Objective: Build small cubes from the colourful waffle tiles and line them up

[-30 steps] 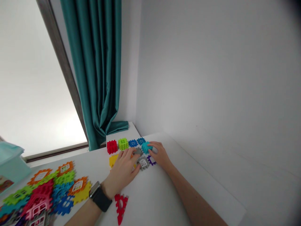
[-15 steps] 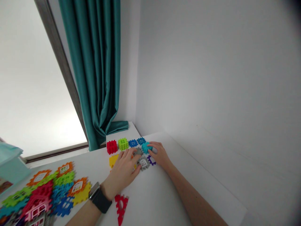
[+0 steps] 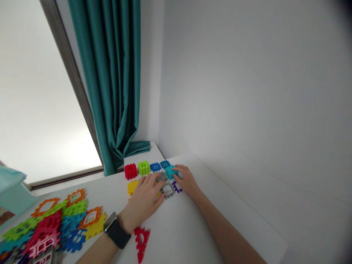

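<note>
My right hand [image 3: 189, 181] has its thumb and fingertips closed on a light blue interlocking building tile [image 3: 171, 172], which looks like a small stack. My left hand [image 3: 147, 194], with a watch on the wrist, lies spread over the arranged tiles, its fingertips by a grey tile [image 3: 161, 176]. Beside its thumb is a grey window tile [image 3: 167, 190]. A purple tile [image 3: 177, 186] lies under the right hand's edge. Yellow tiles [image 3: 132, 187] show to the left of my left hand, which partly hides the pieces beneath it.
Behind the hands are a red stack [image 3: 131, 171], a lime green stack [image 3: 143, 168] and two blue tiles [image 3: 155, 167]. A mixed pile of tiles [image 3: 52, 227] covers the left of the white table [image 3: 181, 234]. A red triangular piece [image 3: 141, 242] lies near the front. Wall [image 3: 247, 91] bounds the right.
Almost nothing differs. Both hands stay in place, with the right fingers still on the light blue tile.
</note>
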`<state>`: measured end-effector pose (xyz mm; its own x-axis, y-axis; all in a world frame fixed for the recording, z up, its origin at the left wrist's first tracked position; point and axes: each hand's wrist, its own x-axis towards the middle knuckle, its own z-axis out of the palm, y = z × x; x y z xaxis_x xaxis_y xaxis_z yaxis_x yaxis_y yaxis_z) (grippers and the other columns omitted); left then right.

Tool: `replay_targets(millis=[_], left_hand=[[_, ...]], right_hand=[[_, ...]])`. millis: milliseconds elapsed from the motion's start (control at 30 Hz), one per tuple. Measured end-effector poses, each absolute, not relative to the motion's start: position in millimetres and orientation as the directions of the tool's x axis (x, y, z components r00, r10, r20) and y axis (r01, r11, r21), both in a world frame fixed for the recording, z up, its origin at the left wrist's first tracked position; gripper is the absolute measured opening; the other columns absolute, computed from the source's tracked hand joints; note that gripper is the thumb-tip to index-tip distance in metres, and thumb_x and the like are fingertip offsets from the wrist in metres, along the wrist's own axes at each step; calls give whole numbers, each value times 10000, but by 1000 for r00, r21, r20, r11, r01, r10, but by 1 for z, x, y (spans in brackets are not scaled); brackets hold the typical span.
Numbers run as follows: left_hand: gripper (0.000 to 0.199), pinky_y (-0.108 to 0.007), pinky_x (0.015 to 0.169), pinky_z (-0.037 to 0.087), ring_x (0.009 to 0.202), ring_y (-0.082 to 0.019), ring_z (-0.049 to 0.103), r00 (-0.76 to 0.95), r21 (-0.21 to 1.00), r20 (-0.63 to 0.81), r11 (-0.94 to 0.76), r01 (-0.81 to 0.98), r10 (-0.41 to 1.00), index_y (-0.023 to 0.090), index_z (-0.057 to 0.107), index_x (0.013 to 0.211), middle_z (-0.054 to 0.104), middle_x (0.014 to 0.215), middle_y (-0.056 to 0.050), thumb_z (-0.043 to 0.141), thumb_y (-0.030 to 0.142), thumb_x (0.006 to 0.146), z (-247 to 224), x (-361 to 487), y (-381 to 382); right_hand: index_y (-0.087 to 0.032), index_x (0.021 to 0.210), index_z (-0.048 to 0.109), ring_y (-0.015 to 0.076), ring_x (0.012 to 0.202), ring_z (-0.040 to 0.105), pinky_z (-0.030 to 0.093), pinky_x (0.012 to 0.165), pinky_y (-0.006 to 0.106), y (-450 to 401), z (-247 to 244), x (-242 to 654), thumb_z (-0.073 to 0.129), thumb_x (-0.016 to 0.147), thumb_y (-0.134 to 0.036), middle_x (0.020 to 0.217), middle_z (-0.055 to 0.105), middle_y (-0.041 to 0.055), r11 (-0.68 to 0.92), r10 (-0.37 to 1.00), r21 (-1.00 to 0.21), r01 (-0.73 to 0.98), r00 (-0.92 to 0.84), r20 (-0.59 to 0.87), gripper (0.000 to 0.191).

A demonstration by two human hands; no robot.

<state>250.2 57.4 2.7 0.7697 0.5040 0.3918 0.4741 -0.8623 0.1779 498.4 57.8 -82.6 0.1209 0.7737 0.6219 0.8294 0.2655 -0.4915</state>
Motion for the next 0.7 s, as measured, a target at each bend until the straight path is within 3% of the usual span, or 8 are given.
replay_targets(millis=[333, 700], left_hand=[[279, -535, 1035, 426, 1206, -322, 540, 769, 164, 337, -838, 521, 544, 234, 632, 1198, 561, 1317, -111, 633, 245, 918, 9, 243, 58], [283, -501, 1016, 428, 1176, -308, 543, 777, 127, 307, -833, 538, 549, 237, 632, 1202, 585, 1278, -99, 625, 245, 919, 18, 222, 53]], right_hand=[[-239, 1060, 732, 268, 1173, 604, 494, 1040, 475, 53, -80, 495, 609, 878, -189, 1226, 665, 111, 273, 751, -452, 849, 106, 652, 224], [-244, 1084, 715, 273, 1205, 572, 458, 1053, 483, 31, -58, 460, 566, 910, -178, 1247, 653, 106, 369, 723, -307, 877, -64, 688, 239]])
